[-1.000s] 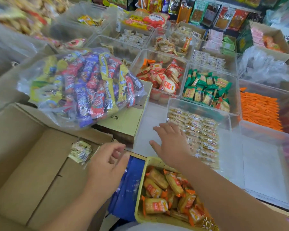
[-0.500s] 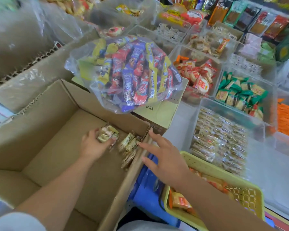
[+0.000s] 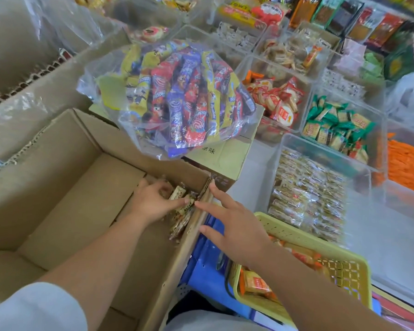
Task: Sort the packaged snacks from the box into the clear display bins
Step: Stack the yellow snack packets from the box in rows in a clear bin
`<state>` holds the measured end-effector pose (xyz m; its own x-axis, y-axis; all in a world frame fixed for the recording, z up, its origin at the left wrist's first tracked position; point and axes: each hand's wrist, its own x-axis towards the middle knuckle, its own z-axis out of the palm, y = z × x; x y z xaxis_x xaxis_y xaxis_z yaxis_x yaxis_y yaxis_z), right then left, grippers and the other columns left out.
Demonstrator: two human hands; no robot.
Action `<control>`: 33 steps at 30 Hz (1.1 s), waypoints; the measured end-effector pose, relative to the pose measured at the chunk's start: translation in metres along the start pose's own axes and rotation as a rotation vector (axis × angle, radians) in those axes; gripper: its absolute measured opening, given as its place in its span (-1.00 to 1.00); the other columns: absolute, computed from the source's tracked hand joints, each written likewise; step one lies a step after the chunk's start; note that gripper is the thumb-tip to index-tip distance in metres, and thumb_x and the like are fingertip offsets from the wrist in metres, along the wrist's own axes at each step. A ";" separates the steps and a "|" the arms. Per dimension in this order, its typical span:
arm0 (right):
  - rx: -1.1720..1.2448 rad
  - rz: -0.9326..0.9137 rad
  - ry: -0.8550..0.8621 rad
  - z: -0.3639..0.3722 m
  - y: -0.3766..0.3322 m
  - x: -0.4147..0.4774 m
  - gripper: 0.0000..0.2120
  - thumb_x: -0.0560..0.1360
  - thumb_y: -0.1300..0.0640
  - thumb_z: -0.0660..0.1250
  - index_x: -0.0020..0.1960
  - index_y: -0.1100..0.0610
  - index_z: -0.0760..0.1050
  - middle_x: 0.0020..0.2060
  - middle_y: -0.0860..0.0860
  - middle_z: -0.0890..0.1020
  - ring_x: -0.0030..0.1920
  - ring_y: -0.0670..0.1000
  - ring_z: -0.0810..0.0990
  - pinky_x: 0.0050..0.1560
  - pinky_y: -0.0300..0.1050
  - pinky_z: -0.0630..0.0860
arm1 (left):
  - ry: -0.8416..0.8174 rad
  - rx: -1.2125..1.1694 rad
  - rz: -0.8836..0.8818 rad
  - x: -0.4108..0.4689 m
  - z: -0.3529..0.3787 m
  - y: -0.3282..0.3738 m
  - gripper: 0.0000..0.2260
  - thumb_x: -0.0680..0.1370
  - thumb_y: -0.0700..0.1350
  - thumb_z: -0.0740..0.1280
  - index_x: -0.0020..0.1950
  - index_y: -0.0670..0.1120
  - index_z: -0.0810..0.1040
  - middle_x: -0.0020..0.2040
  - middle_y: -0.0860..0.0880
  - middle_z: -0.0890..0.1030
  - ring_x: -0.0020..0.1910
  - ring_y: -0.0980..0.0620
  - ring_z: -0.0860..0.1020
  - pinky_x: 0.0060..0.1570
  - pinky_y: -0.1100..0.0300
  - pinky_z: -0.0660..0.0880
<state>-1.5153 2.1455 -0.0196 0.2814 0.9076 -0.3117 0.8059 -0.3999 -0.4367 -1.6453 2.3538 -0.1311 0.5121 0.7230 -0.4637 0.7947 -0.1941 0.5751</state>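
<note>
Small wrapped snacks (image 3: 180, 195) are gripped by the left hand (image 3: 151, 203) inside the cardboard box (image 3: 65, 187); the right hand (image 3: 234, 229) is spread open over the box's rim.

A snack shop: clear display bins (image 3: 378, 120) of wrapped sweets, hanging packets (image 3: 344, 17), open cardboard box (image 3: 65, 177).

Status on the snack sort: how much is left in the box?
Done: the clear bin nearest the box already holds rows of matching wrapped snacks. In hand: the left hand is gathering the last small packets in the cardboard box corner; the right hand is open at the box wall. Left: only that handful, then moving it to the bin.
</note>
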 end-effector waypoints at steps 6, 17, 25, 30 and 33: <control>0.023 -0.004 0.014 0.000 0.000 -0.001 -0.50 0.60 -0.28 0.20 0.49 -0.42 0.14 0.60 -0.29 -0.08 0.45 -0.02 0.37 0.34 0.02 0.47 | -0.050 0.102 0.054 -0.009 0.012 0.016 -0.16 0.24 0.42 0.52 0.43 0.06 0.53 0.35 -0.08 0.30 0.40 -0.15 0.40 0.40 -0.03 0.42; 0.018 -0.008 -0.009 -0.001 0.001 -0.004 -0.45 0.60 -0.25 0.23 0.51 -0.43 0.10 0.57 -0.37 -0.22 0.31 -0.09 0.51 0.06 -0.11 0.58 | 0.070 0.027 -0.044 -0.008 0.004 -0.017 -0.72 0.41 0.17 0.51 -0.28 0.01 0.54 -0.05 -0.12 0.59 -0.14 -0.11 0.57 -0.23 0.13 0.42; 0.025 -0.035 -0.002 0.000 0.004 -0.004 -0.41 0.58 -0.25 0.26 0.50 -0.46 0.05 0.55 -0.40 -0.26 0.16 -0.13 0.58 -0.07 -0.11 0.63 | 0.211 -0.296 -0.031 -0.048 -0.028 -0.035 -0.78 0.44 0.08 0.56 -0.29 0.00 0.64 -0.14 -0.20 0.65 -0.17 -0.19 0.61 -0.21 0.03 0.48; 0.081 -0.045 -0.044 -0.005 0.003 -0.004 -0.40 0.58 -0.23 0.29 0.53 -0.41 0.09 0.57 -0.37 -0.23 0.37 -0.13 0.46 0.12 -0.11 0.58 | 0.319 -0.658 0.063 -0.106 -0.062 -0.003 -0.82 0.37 0.11 0.51 -0.13 0.06 0.73 -0.12 -0.10 0.73 -0.14 -0.09 0.65 -0.10 0.01 0.52; 0.264 -0.005 -0.063 -0.017 -0.005 -0.011 -0.41 0.56 -0.28 0.27 0.54 -0.33 0.16 0.59 -0.28 0.04 0.49 -0.12 0.32 0.38 -0.09 0.39 | 0.280 -0.838 0.119 -0.143 -0.070 0.028 -0.79 0.38 0.14 0.51 0.00 0.19 0.73 -0.02 0.01 0.76 -0.02 -0.03 0.72 0.00 -0.02 0.60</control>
<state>-1.5135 2.1400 0.0001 0.2381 0.9030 -0.3577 0.6408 -0.4228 -0.6408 -1.7192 2.2910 -0.0019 0.3905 0.8858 -0.2508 0.1859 0.1909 0.9638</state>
